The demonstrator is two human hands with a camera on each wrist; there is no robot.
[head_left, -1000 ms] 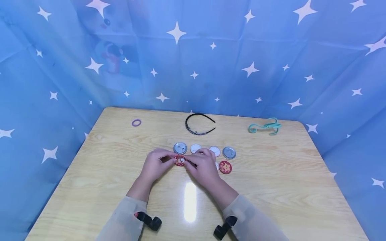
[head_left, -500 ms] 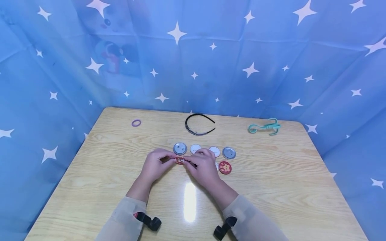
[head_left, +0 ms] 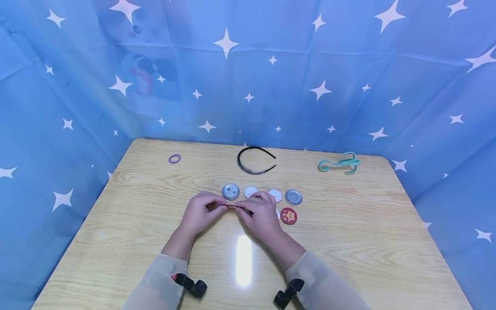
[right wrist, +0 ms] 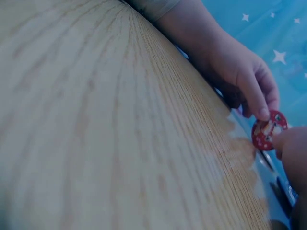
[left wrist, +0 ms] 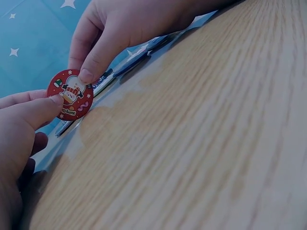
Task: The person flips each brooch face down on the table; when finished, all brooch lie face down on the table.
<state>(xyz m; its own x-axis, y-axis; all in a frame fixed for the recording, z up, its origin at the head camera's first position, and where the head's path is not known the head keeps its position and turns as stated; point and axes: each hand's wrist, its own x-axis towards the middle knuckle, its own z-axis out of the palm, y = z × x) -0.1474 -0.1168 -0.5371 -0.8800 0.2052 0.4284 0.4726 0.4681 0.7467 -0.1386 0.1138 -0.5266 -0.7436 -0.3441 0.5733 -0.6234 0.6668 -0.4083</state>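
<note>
Both hands pinch one round red badge by its opposite edges; in the head view the badge (head_left: pixel 230 206) is seen nearly edge-on. The left hand (head_left: pixel 202 212) has thumb and fingers on its left edge, the right hand (head_left: pixel 262 215) on its right edge. In the left wrist view the printed face of the badge (left wrist: pixel 70 106) shows a cartoon figure, and the right wrist view shows the same badge (right wrist: pixel 265 136) upright. Just behind it lies a silver badge back (head_left: pixel 230 191). Beside the right hand lies a red badge with a yellow star (head_left: pixel 288 215).
White round pieces (head_left: pixel 250 191) (head_left: pixel 275 195) and another silver one (head_left: pixel 293 197) lie behind the right hand; a further white piece is partly hidden by it. Farther back are a purple ring (head_left: pixel 174 159), a black headband (head_left: pixel 248 168) and a teal clip (head_left: pixel 344 163) on the wooden table (head_left: pixel 372 241).
The held badge has tilted from showing its printed face to nearly edge-on in the head view. Both hands have stayed in almost the same place.
</note>
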